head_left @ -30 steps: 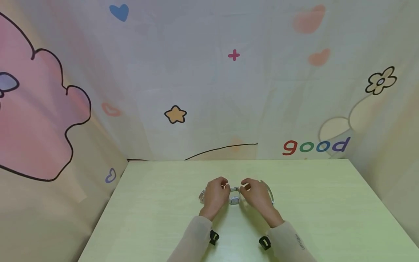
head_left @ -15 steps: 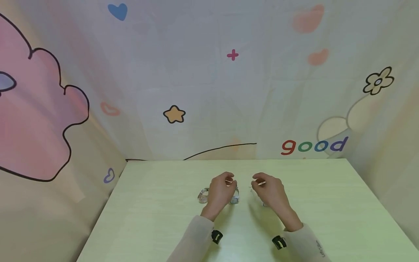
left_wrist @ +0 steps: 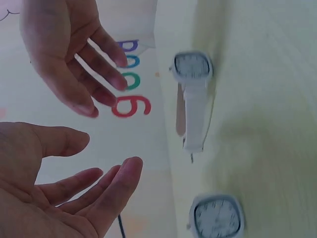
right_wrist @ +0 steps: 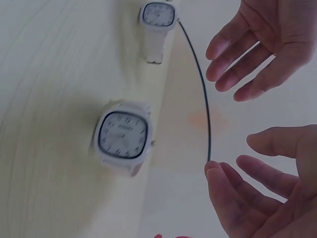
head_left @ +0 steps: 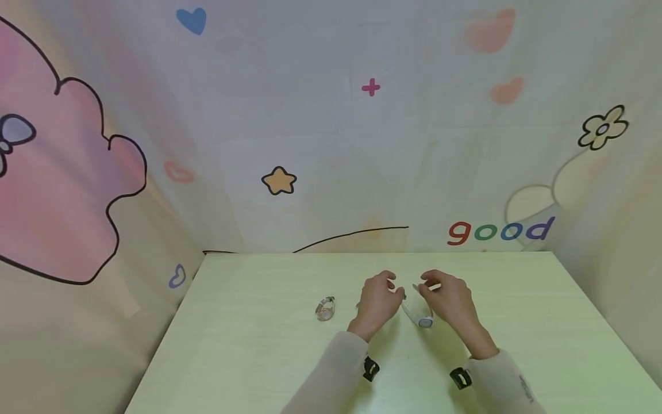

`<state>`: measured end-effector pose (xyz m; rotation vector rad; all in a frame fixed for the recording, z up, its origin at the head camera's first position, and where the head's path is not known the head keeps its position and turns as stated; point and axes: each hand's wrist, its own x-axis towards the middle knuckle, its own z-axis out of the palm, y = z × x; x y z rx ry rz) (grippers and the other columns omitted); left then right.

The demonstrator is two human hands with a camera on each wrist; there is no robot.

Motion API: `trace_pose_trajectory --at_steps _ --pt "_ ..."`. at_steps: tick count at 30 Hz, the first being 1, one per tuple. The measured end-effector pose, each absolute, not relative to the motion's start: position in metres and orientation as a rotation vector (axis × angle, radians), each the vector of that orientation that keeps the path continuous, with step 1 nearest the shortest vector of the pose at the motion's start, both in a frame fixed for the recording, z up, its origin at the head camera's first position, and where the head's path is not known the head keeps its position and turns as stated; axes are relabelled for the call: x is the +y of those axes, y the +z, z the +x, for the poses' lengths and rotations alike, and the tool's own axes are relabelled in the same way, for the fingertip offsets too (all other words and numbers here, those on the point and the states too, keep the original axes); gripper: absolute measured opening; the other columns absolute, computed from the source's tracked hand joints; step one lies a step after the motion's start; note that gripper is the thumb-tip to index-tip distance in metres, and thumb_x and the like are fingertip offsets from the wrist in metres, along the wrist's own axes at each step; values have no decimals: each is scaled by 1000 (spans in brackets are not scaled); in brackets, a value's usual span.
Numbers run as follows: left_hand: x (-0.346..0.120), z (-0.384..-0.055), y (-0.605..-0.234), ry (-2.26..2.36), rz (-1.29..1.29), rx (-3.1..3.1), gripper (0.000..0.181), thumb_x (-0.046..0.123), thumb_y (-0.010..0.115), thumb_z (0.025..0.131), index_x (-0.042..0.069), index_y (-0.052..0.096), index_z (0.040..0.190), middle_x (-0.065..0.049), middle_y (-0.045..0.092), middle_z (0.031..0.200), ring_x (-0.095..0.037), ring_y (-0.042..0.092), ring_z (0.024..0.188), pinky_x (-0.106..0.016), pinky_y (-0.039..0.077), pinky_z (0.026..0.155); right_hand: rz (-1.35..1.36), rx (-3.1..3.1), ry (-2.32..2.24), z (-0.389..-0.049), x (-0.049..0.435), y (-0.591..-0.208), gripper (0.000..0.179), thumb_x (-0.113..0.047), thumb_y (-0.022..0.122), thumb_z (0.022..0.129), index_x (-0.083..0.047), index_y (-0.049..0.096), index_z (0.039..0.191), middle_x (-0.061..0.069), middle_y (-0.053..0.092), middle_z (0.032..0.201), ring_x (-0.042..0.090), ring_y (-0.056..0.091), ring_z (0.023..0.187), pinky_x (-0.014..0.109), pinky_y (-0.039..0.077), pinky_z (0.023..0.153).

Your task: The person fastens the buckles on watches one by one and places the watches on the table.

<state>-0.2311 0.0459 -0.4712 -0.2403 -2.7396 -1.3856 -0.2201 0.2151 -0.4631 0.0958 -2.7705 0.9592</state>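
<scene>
A white watch (head_left: 425, 322) with a squarish face lies on the table between my two hands, its strap standing up toward them. My left hand (head_left: 377, 305) is at its left with thumb and fingers apart. To its right, my right hand (head_left: 451, 302) has fingers loosely bent and spread. Both wrist views show a gap between the fingers and this watch, and neither hand holds anything. A second white watch (right_wrist: 158, 16) is mostly hidden behind my left hand in the head view. Farther left lies a third watch (head_left: 325, 310) with a pinkish tint.
The pale green table (head_left: 248, 345) reaches back to a printed cloth backdrop (head_left: 331, 144) with hearts, a star and the word good. More cloth hangs along both sides. A black strap mount (head_left: 370, 368) sits at the left wrist, and another (head_left: 460, 378) at the right wrist.
Both hands have moved right, from around the middle watch to around the right-hand one. The leftmost watch, earlier partly covered by the left hand, is now uncovered.
</scene>
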Motion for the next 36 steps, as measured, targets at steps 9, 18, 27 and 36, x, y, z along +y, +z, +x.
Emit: trace_pose_trajectory --at_steps 9,18,27,36 --pt "71 -234 -485 -1434 -147 -2827 40 19 67 89 -6 61 120 -12 68 84 -14 54 58 -27 45 55 78 -2909 858 -230 231 -478 29 -20 68 89 -1 68 111 18 73 99 31 67 83 38 50 64" --pt "81 -243 -500 -1401 -63 -2909 37 17 69 86 12 46 58 0 43 52 -15 42 44 -27 33 42 38 -3047 799 -246 238 -489 30 -22 69 88 0 68 109 19 72 98 23 65 75 35 50 61" --pt "91 -248 -517 -1309 15 -2912 17 12 71 77 5 60 66 -10 62 69 -21 53 61 -30 45 53 -61 -3120 764 -247 242 -500 19 -22 70 85 -4 69 91 8 66 77 20 53 63 30 40 52" --pt "89 -250 -519 -1340 -35 -2897 14 1 66 75 4 57 66 -6 54 62 -19 47 55 -28 39 49 -21 -3011 754 -244 239 -502 9 -12 64 84 -3 63 79 8 62 70 20 52 59 31 38 51"
